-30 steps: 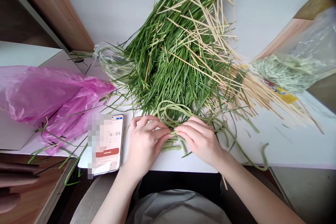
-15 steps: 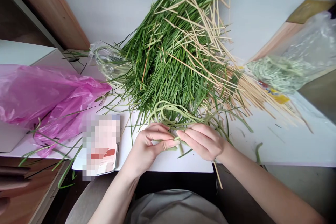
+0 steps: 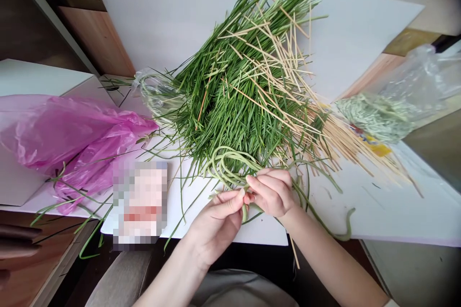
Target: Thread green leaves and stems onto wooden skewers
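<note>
Over the table [image 3: 374,211], left hand [image 3: 216,225], right hand [image 3: 270,194] on green stems [image 3: 230,168] (phone [image 3: 140,201] pixelated)

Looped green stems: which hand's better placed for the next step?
Right, probably: the right hand is curled around the looped green stems where they gather, while the left hand sits lower, its fingers straighter and barely at them.

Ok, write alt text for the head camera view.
Two bare hands, the left hand and the right hand, meet on looped pale green stems at the edge of a white table. Behind them lies a large pile of green stalks, with a pink plastic bag to the left and a clear bag to the right.
</note>
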Available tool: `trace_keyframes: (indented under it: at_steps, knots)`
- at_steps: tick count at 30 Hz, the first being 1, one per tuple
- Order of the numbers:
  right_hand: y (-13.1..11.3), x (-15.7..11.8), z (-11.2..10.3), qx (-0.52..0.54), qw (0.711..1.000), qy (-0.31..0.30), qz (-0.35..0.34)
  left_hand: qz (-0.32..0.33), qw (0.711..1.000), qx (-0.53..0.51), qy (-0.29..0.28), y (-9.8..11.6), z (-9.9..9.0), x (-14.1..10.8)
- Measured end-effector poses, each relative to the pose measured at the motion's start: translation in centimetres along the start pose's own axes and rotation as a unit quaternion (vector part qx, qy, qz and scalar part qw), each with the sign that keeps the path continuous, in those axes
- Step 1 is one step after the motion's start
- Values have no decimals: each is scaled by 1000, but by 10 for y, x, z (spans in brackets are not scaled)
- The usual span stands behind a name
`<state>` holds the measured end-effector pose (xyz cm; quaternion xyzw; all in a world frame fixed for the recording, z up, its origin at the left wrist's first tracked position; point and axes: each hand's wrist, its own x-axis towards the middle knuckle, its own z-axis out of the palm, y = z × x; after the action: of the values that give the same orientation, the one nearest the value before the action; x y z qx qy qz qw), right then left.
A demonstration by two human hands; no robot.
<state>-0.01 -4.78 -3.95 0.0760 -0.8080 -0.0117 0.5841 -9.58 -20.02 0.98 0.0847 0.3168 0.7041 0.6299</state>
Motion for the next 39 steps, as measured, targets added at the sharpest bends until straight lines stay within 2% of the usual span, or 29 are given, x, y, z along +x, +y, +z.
trace_keyframes:
  at_steps: [3, 10, 13, 15, 17, 18, 20, 22, 24, 25, 26, 28, 29, 31, 32, 33, 34, 35, 36, 38, 39]
  knots:
    - [2, -4, 6, -12, 1000, 4, 25, -4, 999, -49, 19, -2, 3, 0]
    - [1, 1, 8, -21, 1000, 7, 3, -4, 993, -100, 58, -9, 2, 2]
    - [0, 17, 10, 8, 999, -16, 30, 34, 997, -23, 62, -1, -1, 5]
    - [3, 30, 8, 52, 995, -52, 66, 82, 989, 99, 69, 14, -4, 7]
    - [8, 44, 4, 87, 983, -125, 103, 149, 950, 259, 86, 33, -8, 9]
    - [10, 50, 0, 94, 973, -171, 120, 188, 915, 344, 94, 43, -11, 10]
    - [13, 62, -7, 100, 947, -261, 160, 271, 813, 507, 89, 61, -15, 12]
    - [13, 70, -14, 139, 911, -322, 217, 358, 680, 637, 58, 73, -17, 13]
    - [12, 77, -18, 200, 866, -357, 288, 430, 546, 719, 10, 82, -17, 13]
    - [12, 79, -20, 230, 839, -369, 326, 455, 491, 743, -16, 86, -16, 13]
    - [13, 81, -21, 259, 810, -379, 363, 475, 446, 758, -42, 89, -15, 12]
    - [16, 84, -21, 338, 732, -391, 444, 503, 387, 768, -88, 94, -11, 10]
    - [18, 84, -21, 395, 672, -391, 489, 515, 371, 766, -105, 97, -8, 9]
    - [23, 85, -20, 528, 514, -376, 562, 528, 354, 759, -141, 103, -2, 6]
    - [26, 85, -19, 586, 432, -366, 580, 529, 351, 756, -159, 107, 1, 5]
    - [28, 84, -18, 629, 363, -360, 586, 529, 350, 753, -178, 110, 3, 5]
    - [30, 84, -16, 659, 311, -361, 581, 527, 349, 750, -196, 113, 6, 5]
    - [32, 83, -13, 679, 278, -366, 572, 525, 346, 748, -213, 116, 7, 7]
    - [33, 81, -10, 693, 257, -371, 563, 524, 343, 746, -227, 119, 8, 10]
    - [37, 77, -3, 701, 249, -368, 559, 523, 342, 744, -237, 123, 9, 19]
    - [39, 74, 0, 697, 261, -354, 567, 522, 344, 745, -232, 125, 8, 25]
